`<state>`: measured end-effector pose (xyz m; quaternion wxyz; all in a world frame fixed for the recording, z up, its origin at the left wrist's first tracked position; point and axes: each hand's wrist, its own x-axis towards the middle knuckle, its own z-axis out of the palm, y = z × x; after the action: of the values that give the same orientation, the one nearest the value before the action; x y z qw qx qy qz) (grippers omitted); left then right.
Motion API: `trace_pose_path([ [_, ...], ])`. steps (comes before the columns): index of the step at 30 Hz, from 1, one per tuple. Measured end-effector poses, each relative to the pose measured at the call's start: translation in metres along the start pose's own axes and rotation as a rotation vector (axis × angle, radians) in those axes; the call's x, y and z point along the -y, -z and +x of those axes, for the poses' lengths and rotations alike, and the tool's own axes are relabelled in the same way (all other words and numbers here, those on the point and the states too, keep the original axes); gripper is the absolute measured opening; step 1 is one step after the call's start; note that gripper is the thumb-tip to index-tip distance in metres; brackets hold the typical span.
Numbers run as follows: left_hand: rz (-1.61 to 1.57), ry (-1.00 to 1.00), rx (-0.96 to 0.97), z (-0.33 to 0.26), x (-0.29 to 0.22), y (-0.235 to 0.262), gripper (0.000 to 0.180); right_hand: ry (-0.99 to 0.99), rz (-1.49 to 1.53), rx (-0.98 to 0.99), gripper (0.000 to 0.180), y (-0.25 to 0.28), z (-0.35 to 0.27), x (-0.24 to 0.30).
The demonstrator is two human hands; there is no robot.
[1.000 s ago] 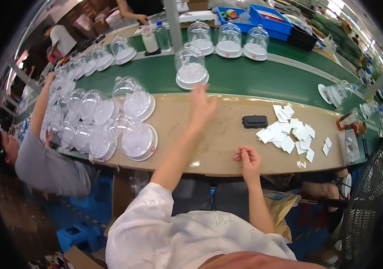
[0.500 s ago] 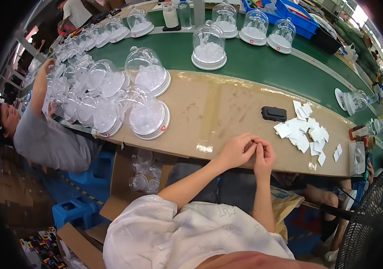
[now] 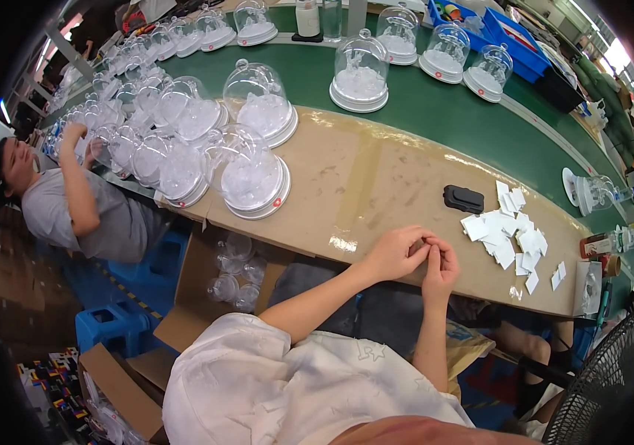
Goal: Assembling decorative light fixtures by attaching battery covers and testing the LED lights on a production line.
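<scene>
At the near edge of the tan desk [image 3: 376, 185], left hand [image 3: 395, 252] and right hand [image 3: 441, 268] meet, fingertips pinched together; whatever their grip holds is hidden. Beyond lie white paper slips [image 3: 508, 236], then clear domes [image 3: 252, 174] and a green conveyor [image 3: 436, 111].

A long tan bench [image 3: 376, 185] beside a green conveyor belt [image 3: 436, 111] carries clustered clear domes on white bases [image 3: 250, 178] at its left, a small black block [image 3: 463, 199] and scattered white paper slips [image 3: 508, 233] at its right.
</scene>
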<state>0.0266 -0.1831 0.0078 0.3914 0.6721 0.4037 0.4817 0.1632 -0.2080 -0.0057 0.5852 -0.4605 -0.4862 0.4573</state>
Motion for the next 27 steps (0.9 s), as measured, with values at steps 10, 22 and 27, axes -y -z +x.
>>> trace_pose_path([
  [10,-0.013,0.051,0.034,0.0015,0.0007,-0.0005,0.02,0.012,0.021,-0.009,0.017,0.0009,0.0005,-0.0008],
  [22,0.013,0.033,0.021,0.0014,0.0004,0.0007,0.019,0.016,0.033,0.002,0.017,0.0006,0.0004,-0.0006],
  [27,0.007,0.039,0.028,0.001,0.0004,0.0007,0.02,0.018,0.018,-0.007,0.016,0.0002,-0.0003,-0.0005],
])
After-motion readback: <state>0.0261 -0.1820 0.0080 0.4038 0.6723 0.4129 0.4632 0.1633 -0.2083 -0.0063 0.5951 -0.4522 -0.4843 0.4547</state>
